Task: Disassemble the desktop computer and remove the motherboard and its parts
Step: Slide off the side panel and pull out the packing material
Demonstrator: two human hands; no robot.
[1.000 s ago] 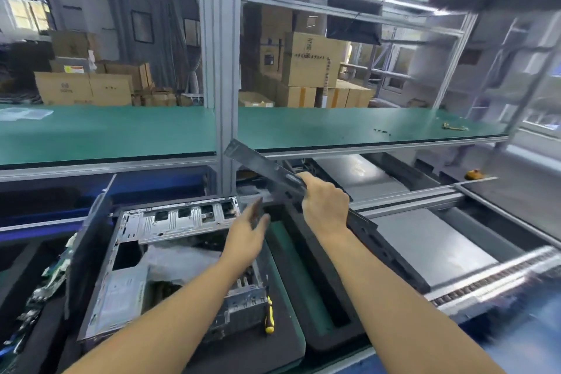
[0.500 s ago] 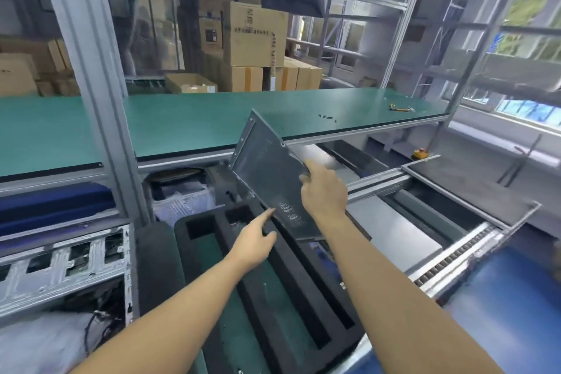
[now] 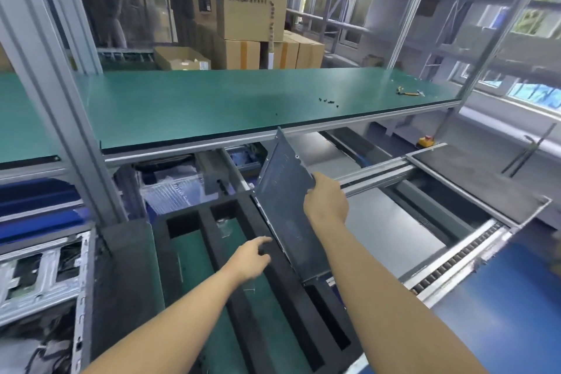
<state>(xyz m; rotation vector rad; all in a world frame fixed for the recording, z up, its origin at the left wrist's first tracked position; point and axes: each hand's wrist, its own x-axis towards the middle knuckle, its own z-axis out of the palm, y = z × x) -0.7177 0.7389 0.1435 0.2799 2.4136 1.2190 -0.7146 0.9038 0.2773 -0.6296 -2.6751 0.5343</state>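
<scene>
over the foam tray (image 3: 288, 313), the right hand (image 3: 326, 200) clamped the edge of the tilted side panel (image 3: 282, 191); the left hand (image 3: 249, 258) hovered beside it, fingers loosely apart.

Print on the cardboard box (image 3: 252, 0) is too blurred to read.

A green-topped table (image 3: 197, 100) is seen spanning the frame from 9 to 2 o'clock, with a scatter of small black screws (image 3: 329, 101) and a yellow-handled tool (image 3: 408, 92) left lying towards 2 o'clock. Below it, a lower table (image 3: 124, 282) is occupied by a black foam tray (image 3: 209, 231) at 6 o'clock, while an open computer case (image 3: 42, 270) is set at 8 o'clock.
</scene>
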